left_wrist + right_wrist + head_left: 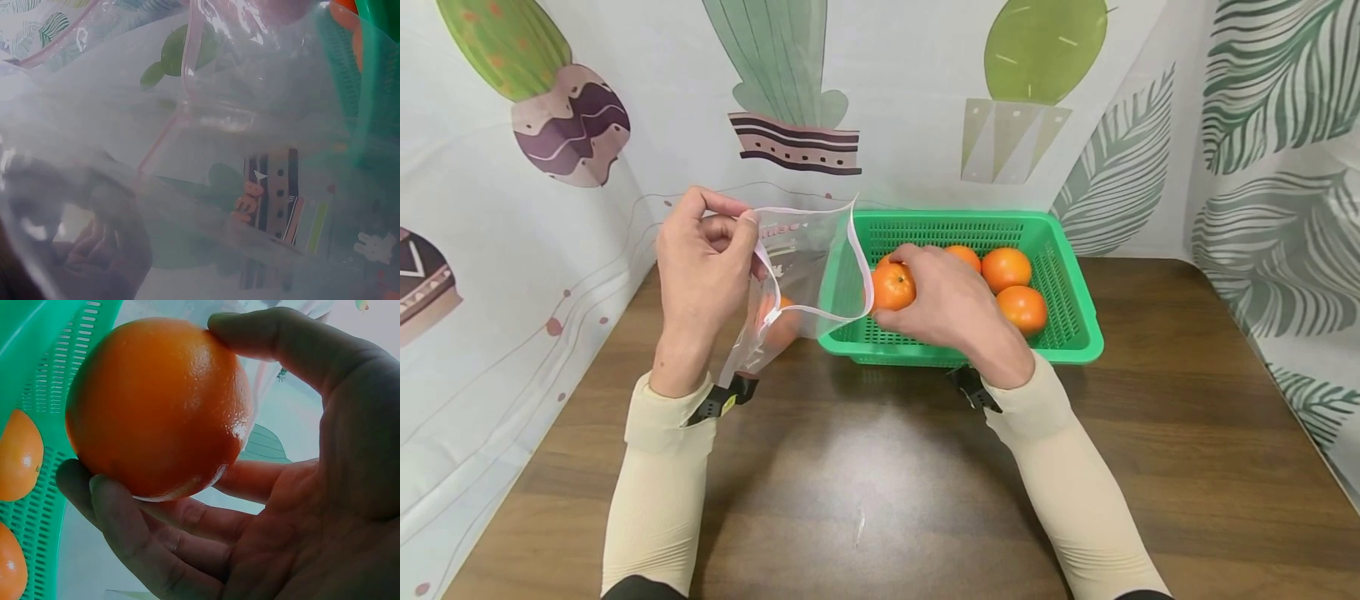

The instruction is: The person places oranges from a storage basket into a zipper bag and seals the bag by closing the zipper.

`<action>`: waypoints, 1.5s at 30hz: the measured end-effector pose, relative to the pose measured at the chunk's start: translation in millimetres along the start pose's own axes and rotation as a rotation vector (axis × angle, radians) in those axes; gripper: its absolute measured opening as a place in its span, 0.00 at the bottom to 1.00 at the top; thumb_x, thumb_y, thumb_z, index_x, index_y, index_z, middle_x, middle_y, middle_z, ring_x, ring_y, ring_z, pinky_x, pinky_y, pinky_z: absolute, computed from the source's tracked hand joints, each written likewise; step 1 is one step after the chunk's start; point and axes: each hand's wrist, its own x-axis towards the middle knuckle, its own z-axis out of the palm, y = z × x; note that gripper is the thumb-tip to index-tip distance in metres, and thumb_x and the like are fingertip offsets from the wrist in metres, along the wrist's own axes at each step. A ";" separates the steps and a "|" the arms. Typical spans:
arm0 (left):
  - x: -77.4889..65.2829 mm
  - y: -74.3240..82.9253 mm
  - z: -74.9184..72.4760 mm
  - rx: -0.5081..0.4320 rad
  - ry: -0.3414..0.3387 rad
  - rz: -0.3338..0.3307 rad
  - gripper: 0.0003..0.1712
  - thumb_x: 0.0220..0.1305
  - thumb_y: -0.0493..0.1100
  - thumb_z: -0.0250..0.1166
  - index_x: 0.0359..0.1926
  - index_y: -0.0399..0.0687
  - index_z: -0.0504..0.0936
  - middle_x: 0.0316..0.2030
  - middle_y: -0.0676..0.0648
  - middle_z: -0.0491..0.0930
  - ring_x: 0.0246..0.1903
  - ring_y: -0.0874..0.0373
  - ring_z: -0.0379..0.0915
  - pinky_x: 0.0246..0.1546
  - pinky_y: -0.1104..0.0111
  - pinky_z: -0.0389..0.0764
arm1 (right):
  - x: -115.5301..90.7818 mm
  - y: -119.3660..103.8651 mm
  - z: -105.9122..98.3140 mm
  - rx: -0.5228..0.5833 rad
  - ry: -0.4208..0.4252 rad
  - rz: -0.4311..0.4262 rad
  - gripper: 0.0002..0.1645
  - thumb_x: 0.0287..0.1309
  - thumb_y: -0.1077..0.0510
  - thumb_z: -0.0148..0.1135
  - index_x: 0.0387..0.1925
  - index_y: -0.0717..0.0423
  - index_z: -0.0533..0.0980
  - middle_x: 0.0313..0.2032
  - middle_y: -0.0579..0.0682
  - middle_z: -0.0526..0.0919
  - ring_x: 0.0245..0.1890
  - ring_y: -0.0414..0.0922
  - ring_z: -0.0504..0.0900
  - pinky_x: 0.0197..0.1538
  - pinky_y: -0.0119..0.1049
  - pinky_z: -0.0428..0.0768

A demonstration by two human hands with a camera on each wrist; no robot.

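Note:
My left hand (700, 258) pinches the rim of a clear zip bag (812, 258), whose mouth gapes toward the green basket (962, 356). One orange (782, 323) shows low inside the bag. In the left wrist view, the see-through plastic (206, 131) fills the picture, and fingers (94, 250) show dimly through it. My right hand (951, 296) grips another orange (895, 287) over the basket's left part, near the bag's mouth. The right wrist view has thumb and fingers curled around this orange (159, 412).
Several more oranges lie in the basket, among them one (1022, 309) at its front right. The basket stands on a brown wooden table (880, 483), against a cloth backdrop (910, 83) printed with cacti and leaves.

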 end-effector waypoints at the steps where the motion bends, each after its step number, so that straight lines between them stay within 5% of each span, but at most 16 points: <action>1: 0.0 0.0 0.1 -0.002 0.000 0.001 0.03 0.73 0.35 0.64 0.42 0.47 0.80 0.19 0.54 0.83 0.11 0.61 0.76 0.13 0.75 0.73 | -0.3 -0.2 -0.6 0.001 0.002 -0.001 0.31 0.48 0.46 0.74 0.56 0.46 0.80 0.43 0.45 0.84 0.43 0.47 0.79 0.45 0.44 0.79; 28: 0.6 -2.3 0.3 0.014 0.002 0.000 0.03 0.73 0.35 0.64 0.42 0.49 0.80 0.19 0.55 0.83 0.11 0.62 0.76 0.13 0.76 0.71 | -15.4 -7.0 -15.4 0.033 0.045 -0.040 0.32 0.51 0.45 0.74 0.58 0.48 0.79 0.45 0.47 0.83 0.46 0.49 0.77 0.50 0.46 0.77; 45: -0.1 -0.8 1.1 0.033 0.000 0.008 0.03 0.73 0.34 0.63 0.43 0.46 0.80 0.18 0.55 0.81 0.11 0.61 0.75 0.13 0.76 0.68 | -25.4 -13.2 -19.4 0.047 0.108 -0.100 0.37 0.54 0.43 0.74 0.64 0.49 0.77 0.55 0.46 0.82 0.52 0.48 0.77 0.54 0.48 0.79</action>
